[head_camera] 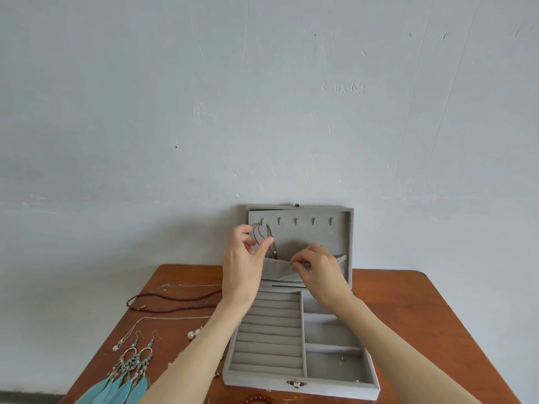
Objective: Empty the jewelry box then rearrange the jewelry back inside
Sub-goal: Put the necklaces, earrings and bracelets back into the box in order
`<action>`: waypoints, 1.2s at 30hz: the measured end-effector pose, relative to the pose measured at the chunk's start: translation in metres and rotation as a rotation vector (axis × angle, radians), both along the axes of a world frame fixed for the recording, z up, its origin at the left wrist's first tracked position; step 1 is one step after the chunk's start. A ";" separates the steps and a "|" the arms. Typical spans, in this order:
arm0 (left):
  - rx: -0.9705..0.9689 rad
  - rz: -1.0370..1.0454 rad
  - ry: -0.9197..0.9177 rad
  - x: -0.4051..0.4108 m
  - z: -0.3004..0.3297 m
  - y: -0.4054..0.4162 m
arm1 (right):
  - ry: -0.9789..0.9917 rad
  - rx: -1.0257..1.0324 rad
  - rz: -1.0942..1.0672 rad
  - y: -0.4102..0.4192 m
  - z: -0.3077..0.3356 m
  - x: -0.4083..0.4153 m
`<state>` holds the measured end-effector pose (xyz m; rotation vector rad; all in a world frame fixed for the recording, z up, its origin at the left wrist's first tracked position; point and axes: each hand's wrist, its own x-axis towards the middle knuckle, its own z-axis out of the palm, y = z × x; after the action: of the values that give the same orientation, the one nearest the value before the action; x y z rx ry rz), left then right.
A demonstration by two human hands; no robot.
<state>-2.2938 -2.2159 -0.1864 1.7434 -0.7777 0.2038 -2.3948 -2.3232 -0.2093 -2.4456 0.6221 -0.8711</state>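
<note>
A grey velvet jewelry box [344, 386] stands open on a brown table [423, 316], its lid upright against the wall. A thin grey necklace [262, 233] hangs from the leftmost hook inside the lid. My left hand [243, 260] pinches the necklace cord near its lower end. My right hand [319, 268] pinches the top edge of the lid's fabric pocket [280, 269] and pulls it outward. The ring rolls [271, 336] hold nothing; small studs [341, 360] lie in the front right compartment.
Left of the box lie a dark bead necklace [169, 303], thin silver chains [175, 318], pearl earrings [194, 333] and blue feather earrings [128, 371]. A red bead bracelet [256, 399] sits at the front edge. The wall is just behind the lid.
</note>
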 end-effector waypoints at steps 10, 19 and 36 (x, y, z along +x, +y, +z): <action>0.135 0.040 -0.172 0.008 0.002 -0.012 | 0.013 -0.232 -0.096 -0.001 -0.004 0.001; 0.351 -0.142 -0.368 0.019 -0.001 0.011 | 0.078 -0.170 -0.078 0.002 0.005 -0.003; 0.755 -0.139 -0.361 0.095 -0.014 0.129 | 0.202 -0.281 0.208 0.095 0.019 0.061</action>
<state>-2.1992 -2.0868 -0.2008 2.3801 -1.3571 0.1385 -2.3342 -2.2285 -0.1904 -2.8150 0.3194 -0.6702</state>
